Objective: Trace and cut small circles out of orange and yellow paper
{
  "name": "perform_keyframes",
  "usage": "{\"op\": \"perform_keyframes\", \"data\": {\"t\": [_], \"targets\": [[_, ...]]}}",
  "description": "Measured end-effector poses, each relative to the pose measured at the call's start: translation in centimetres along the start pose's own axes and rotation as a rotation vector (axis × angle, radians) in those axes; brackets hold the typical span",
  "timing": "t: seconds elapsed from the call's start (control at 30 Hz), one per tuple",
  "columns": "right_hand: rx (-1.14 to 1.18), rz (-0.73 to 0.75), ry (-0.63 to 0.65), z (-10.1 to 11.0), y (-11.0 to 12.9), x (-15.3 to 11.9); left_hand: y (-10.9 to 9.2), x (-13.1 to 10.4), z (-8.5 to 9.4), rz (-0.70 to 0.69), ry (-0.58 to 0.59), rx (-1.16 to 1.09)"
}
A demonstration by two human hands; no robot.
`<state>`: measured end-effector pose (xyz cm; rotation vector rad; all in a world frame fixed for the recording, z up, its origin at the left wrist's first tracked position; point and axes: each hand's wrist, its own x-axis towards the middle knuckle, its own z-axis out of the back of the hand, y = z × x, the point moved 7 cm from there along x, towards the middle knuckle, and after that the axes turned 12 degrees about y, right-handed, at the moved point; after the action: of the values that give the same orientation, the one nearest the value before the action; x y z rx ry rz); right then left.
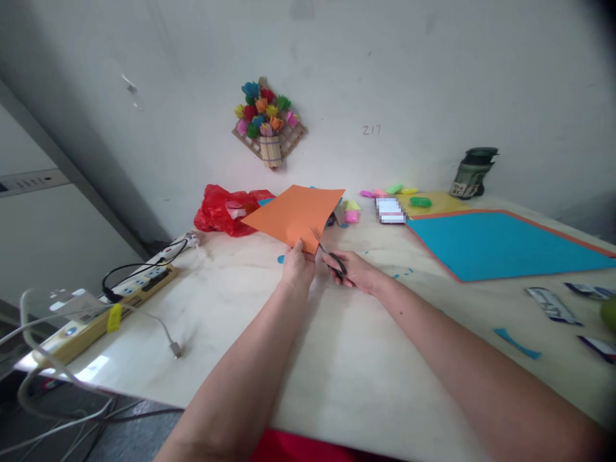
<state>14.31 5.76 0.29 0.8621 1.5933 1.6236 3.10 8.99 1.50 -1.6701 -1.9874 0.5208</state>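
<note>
Currently, the left hand [299, 264] pinches the orange sheet [299, 215] — thumb on top. The right hand [353, 269] curls round the scissors [338, 264], blades at the sheet's near edge.

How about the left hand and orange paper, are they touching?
Touching: in the head view, the left hand holds the orange paper, thumb on top.

Mid-table [231, 289], paper [298, 215] is in the left hand [299, 266], scissors [335, 263] in the right hand [355, 273]. A power strip [125, 301] lies along the left edge. Far left of the paper sits a bag [221, 210]; flowers [269, 122] hang on the wall [409, 77] behind. Far right: phone [391, 210], then bottle [474, 173]. A sheet [510, 244] lies right, wrappers [552, 305] and scrap [517, 343] nearer.
</note>
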Motion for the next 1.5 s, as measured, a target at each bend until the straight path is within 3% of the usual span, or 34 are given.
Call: {"op": "perform_keyframes", "data": {"t": [0.53,0.87,1.5], "targets": [[-0.021,-0.011,-0.027,-0.07,0.02,-0.05,-0.19,-0.62,0.08,0.024,-0.101,0.007],[-0.021,-0.005,-0.017,0.03,-0.24,0.07,-0.04,-0.24,0.01,0.015,-0.022,0.011],[-0.032,-0.046,-0.046,0.05,-0.19,-0.06,0.06,0.34,0.21,0.031,0.017,0.017]]}}
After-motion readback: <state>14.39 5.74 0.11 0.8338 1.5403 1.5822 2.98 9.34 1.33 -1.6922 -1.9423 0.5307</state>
